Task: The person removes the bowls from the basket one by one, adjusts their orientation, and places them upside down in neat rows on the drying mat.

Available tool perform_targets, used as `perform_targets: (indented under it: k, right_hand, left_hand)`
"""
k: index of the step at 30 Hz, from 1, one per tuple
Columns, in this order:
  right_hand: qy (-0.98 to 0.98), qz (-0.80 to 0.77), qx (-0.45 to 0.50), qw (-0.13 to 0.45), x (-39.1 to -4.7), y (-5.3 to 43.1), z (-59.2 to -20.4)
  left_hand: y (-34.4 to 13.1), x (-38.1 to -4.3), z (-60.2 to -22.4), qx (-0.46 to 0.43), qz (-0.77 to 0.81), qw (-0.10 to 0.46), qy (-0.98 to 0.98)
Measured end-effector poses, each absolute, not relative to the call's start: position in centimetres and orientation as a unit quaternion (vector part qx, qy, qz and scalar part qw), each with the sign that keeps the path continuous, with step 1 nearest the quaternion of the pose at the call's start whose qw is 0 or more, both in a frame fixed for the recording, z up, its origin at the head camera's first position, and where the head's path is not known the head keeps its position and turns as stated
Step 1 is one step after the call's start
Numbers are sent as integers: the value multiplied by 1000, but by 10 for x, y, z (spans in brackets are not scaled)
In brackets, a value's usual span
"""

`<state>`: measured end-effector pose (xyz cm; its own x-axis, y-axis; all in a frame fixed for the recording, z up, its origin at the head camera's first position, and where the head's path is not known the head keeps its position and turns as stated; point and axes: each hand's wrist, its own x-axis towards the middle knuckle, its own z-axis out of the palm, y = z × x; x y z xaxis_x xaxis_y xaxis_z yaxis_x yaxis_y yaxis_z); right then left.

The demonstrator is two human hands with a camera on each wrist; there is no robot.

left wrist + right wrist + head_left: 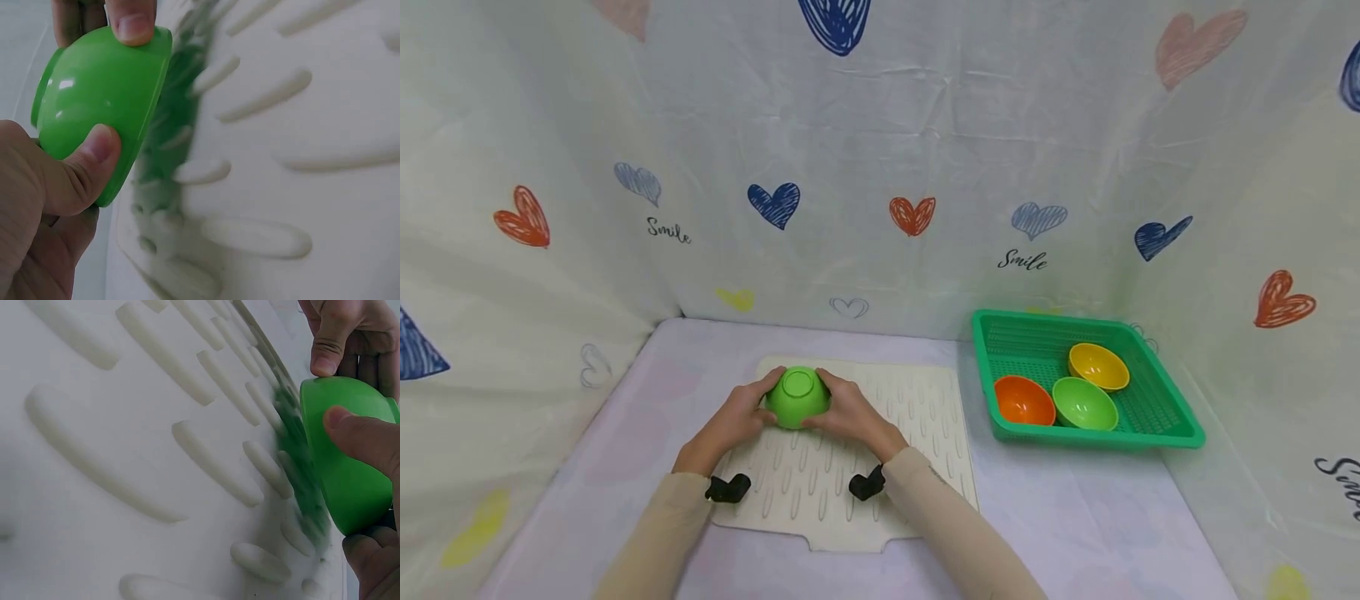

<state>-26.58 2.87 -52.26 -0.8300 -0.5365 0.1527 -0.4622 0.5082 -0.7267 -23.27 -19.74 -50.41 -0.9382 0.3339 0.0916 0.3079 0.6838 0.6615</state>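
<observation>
An upside-down green bowl (798, 400) is held by both hands over the left back part of a white ridged draining mat (917, 433). My left hand (741, 421) grips its left side, thumb toward me and fingers at the far side. The right hand (853, 412) holds the opposite side in the same way. In the left wrist view the bowl (106, 94) shows its rim facing the mat, with a green reflection beneath; a small gap seems to lie between them. The right wrist view shows a thumb pressed on the wall of the bowl (353, 469).
A green plastic basket (1165, 400) stands at the right, holding an orange bowl (1024, 402), another green bowl (1084, 405) and a yellow bowl (1099, 367), all with their openings up. A heart-printed curtain (850, 125) encloses the table's back and sides.
</observation>
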Motion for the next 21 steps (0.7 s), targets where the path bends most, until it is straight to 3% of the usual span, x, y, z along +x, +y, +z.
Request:
perform_targets:
  k: [21]
  right_hand:
    - [872,-410,-264,45,-275,5,-533]
  left_hand:
    - [-208,-251,-514,168,363,29,916]
